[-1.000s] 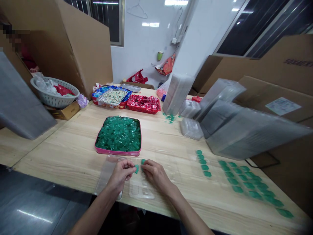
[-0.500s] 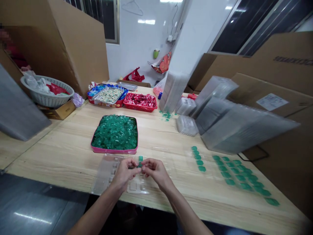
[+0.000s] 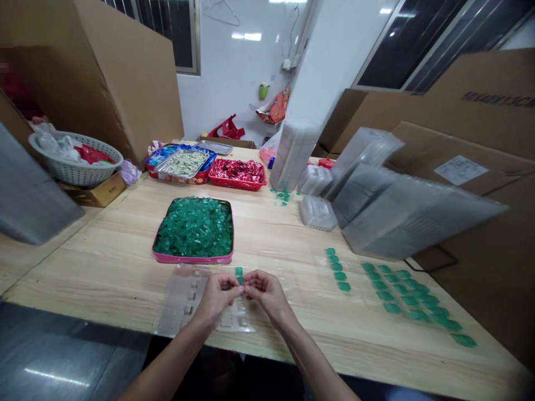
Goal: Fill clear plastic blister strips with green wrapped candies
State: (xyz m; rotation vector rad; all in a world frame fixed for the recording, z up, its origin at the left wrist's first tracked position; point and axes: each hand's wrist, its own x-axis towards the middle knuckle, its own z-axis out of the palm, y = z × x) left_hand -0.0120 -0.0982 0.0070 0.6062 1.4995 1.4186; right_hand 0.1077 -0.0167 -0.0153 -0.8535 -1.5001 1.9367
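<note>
My left hand (image 3: 217,296) and my right hand (image 3: 267,292) meet fingertip to fingertip above a clear plastic blister tray (image 3: 178,303). Thumbs and forefingers of both are pinched together, and what lies between them is hidden. Just beyond the fingertips, two small green translucent squares (image 3: 239,272) sit in the tray, the nearer one partly covered by my fingers. Other moulded pockets of the tray show no green. Behind my hands stands a pink-rimmed tin (image 3: 193,259) heaped with green translucent pieces (image 3: 194,225).
On the right lie clear trays holding rows of green squares (image 3: 412,301). Behind them lean stacks of clear plastic trays (image 3: 393,211) against cardboard boxes. A red basket of red-wrapped pieces (image 3: 237,170), a silver tray (image 3: 184,164) and a grey colander (image 3: 79,167) stand farther back.
My hands stay pinched together over the tray, with the fingers shifted slightly. The whole view has moved a little as the head turned.
</note>
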